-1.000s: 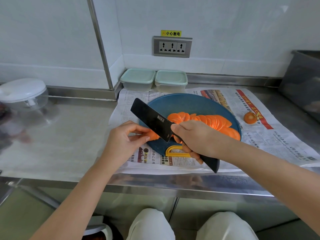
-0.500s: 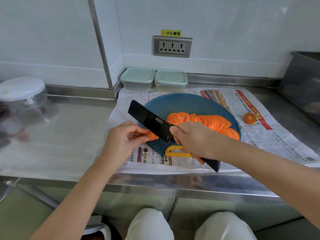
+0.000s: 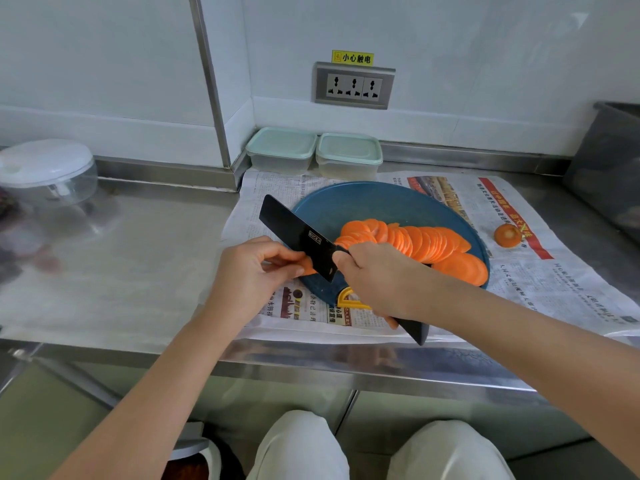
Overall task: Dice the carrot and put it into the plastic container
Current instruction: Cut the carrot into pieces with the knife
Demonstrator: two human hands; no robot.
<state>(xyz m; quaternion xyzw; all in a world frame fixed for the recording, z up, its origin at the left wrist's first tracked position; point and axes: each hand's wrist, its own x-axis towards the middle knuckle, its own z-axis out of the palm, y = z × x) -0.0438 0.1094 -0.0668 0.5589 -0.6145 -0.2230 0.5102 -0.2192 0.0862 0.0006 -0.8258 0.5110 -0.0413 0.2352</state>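
Little is changing since the earlier frames: the knife is staying slanted against the carrot stub. The right hand is wrapping its grip fully round the black handle. The left hand is pinching the stub in its grip, thumb and curled fingers closed on it, at the near-left edge of the blue cutting board. Overlapping carrot slices are lying across the board, right of the blade. The board is resting on newspaper spread over the steel surface. Two lidded plastic containers are standing side by side behind the board, by the wall.
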